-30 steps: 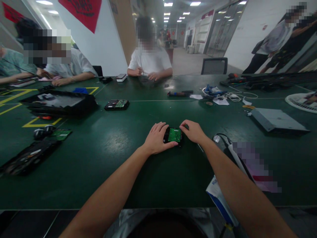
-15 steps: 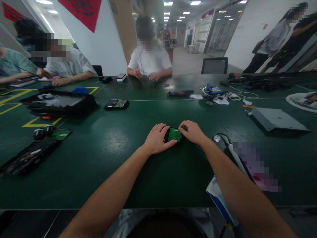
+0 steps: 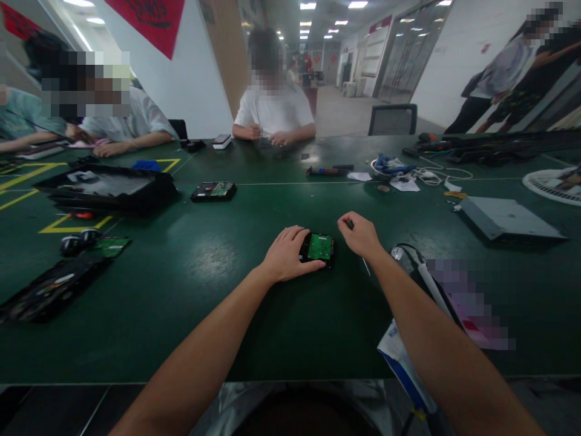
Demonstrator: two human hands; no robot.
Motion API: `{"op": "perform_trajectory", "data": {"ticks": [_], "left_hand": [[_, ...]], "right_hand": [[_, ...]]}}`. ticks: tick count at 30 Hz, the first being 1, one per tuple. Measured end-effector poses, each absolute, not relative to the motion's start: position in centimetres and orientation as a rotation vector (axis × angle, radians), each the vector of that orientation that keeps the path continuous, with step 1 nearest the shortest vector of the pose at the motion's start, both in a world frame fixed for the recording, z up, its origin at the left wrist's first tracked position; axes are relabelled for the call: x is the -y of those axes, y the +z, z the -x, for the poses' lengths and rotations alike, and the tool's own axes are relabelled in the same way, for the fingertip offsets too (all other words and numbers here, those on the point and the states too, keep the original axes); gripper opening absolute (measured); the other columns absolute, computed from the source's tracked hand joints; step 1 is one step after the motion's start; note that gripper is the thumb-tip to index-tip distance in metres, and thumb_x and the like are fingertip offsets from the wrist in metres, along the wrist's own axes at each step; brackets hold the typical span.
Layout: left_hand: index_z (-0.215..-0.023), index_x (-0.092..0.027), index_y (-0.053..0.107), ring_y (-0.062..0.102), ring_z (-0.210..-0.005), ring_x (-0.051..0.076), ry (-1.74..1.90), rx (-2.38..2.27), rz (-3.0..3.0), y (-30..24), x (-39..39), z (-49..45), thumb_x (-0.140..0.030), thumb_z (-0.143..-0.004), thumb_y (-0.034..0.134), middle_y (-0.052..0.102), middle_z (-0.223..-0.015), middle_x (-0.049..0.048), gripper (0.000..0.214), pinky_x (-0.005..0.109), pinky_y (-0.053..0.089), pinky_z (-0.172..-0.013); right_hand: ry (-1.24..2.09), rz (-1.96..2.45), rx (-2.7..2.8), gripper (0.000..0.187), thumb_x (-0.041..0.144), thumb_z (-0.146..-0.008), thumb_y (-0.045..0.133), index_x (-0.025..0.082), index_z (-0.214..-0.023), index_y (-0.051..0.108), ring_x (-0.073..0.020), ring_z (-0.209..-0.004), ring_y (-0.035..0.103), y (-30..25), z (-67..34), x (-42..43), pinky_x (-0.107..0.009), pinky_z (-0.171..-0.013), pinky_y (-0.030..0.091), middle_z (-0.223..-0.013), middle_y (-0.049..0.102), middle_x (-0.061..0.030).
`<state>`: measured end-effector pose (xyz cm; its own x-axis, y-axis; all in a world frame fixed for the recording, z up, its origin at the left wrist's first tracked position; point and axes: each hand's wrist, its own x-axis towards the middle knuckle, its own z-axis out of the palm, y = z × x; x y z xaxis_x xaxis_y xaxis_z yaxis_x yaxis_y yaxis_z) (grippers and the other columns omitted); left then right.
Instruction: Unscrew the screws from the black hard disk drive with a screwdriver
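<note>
A black hard drive with a green circuit board [image 3: 321, 246] lies board side up on the table. My left hand [image 3: 285, 254] clasps its left side, fingers over the far edge and thumb along the near edge. To the right of the drive, apart from it, my right hand [image 3: 358, 233] is closed on a screwdriver [image 3: 349, 224]. The dark handle end shows at the fingers and a thin bright shaft sticks out below the hand. The rest of the screwdriver is hidden in the fist.
Another drive [image 3: 213, 191] lies beyond, to the left. Black trays [image 3: 109, 188] and a long black part [image 3: 49, 287] are on the left. A grey metal box [image 3: 511, 218] and a bag [image 3: 408, 266] lie right. A person in white [image 3: 275, 115] sits opposite; cables [image 3: 426, 175] lie at the back right.
My right hand has moved off the drive's right edge, to the right and slightly away from me, turning so the screwdriver's shaft shows. My left hand stays on the drive.
</note>
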<state>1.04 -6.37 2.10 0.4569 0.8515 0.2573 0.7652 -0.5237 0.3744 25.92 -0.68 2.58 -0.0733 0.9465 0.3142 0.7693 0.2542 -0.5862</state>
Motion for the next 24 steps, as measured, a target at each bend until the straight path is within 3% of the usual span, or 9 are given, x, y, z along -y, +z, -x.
{"op": "perform_trajectory", "data": {"ticks": [6, 14, 24], "left_hand": [[-0.147, -0.015, 0.049, 0.048, -0.138, 0.04, 0.627, -1.524, -2.468, 2.2, 6.5, -1.4, -0.087, -0.072, 0.062, 0.056, -0.145, 0.0202, 0.104, 0.057, 0.033, -0.121], [-0.147, -0.018, 0.047, 0.044, -0.141, 0.04, 0.675, -1.552, -2.414, 1.4, 6.5, -1.6, -0.085, -0.073, 0.064, 0.053, -0.146, 0.0199, 0.101, 0.061, 0.029, -0.122], [-0.147, -0.018, 0.047, 0.045, -0.14, 0.039, 0.662, -1.556, -2.439, 1.3, 6.5, -1.6, -0.084, -0.075, 0.063, 0.053, -0.145, 0.0194, 0.099, 0.06, 0.027, -0.123]], "right_hand": [[0.533, 1.583, 1.746, 0.021, 0.028, -0.095, 0.053, 0.022, -0.104, 0.071, -0.0185, -0.079, 0.064, 2.5, -25.8, 0.8, -0.03, -0.074, 0.045, -0.091, 0.073, -0.003], [0.449, 1.369, 2.152, 0.024, 0.021, -0.095, 0.058, 0.026, -0.111, 0.075, -0.0201, -0.096, 0.063, 1.9, -25.2, 0.8, -0.033, -0.088, 0.046, -0.106, 0.072, -0.0047], [0.41, 1.293, 2.223, 0.026, 0.014, -0.094, 0.056, 0.024, -0.102, 0.079, -0.0207, -0.095, 0.064, 1.8, -25.3, 0.6, -0.035, -0.088, 0.048, -0.099, 0.07, -0.0057]]}}
